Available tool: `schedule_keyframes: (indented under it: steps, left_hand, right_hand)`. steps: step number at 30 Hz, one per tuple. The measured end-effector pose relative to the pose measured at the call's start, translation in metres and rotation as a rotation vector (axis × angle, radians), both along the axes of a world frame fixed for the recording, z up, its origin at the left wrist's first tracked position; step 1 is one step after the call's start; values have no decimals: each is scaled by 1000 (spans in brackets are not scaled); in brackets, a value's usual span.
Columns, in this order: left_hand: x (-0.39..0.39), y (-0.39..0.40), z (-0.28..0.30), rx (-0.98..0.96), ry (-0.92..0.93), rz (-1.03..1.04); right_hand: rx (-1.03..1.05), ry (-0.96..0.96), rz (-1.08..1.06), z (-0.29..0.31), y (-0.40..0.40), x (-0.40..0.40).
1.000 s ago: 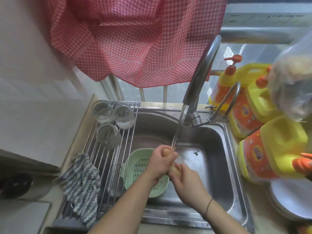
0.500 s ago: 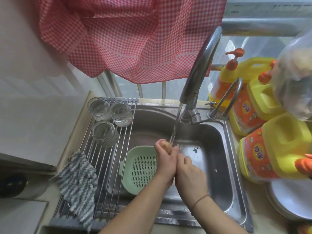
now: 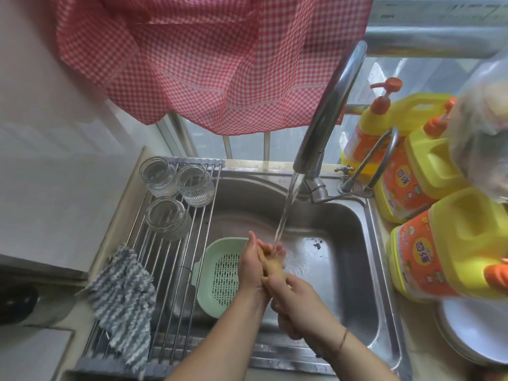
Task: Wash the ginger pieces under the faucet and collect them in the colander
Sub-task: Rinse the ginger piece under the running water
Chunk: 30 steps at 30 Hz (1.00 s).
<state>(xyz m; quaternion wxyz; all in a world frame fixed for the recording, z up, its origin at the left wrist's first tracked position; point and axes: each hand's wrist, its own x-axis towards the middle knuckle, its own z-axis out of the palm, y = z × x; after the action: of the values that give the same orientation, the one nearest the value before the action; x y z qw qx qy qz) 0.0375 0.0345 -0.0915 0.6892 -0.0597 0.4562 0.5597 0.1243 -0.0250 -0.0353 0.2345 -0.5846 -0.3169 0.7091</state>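
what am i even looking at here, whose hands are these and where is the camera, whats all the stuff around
There is no machine here. A person wears one wide-angle camera on the head, so you look down at their own two bare hands over a stainless steel kitchen sink. The curved metal faucet is running, and the stream lands on a pale yellow-brown piece of ginger. The left hand and the right hand both grip it under the water.

In the sink, just left of the hands, sits a pale green plastic colander; no ginger shows in the part of it that is visible. A metal roll-up rack lies over the sink's left side and carries three clear glass jars and a blue-grey striped cloth. Yellow and orange detergent bottles stand on the right. A red checked cloth hangs above.
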Motion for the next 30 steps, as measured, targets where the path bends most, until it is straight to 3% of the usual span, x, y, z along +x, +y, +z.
schedule_keyframes:
  steps: [3,6,8,13,20,22,27,30]
  left_hand:
    - [0,1,6,-17,60,-118]
    - [8,-4,7,28,202,-171]
    - [10,-12,10,81,194,-145]
    - [-8,-20,7,131,-104,-115]
    - [-5,-5,6,-115,176,-173]
    - [-7,-4,5,-117,146,-216]
    - [-16,-14,-3,87,-83,-213]
    - [-15,-10,-2,29,-9,-196]
  right_hand:
    - [172,-256,18,-11,4,2]
    - [256,-371,79,-20,8,6]
    - [304,-394,137,-24,11,7]
    - [362,-457,139,-31,18,0]
    - [474,-538,147,-32,-8,-18]
    - [473,-536,168,-37,-3,-16]
    - [394,-481,111,-37,19,-8]
    - [469,-617,244,-37,5,-13]
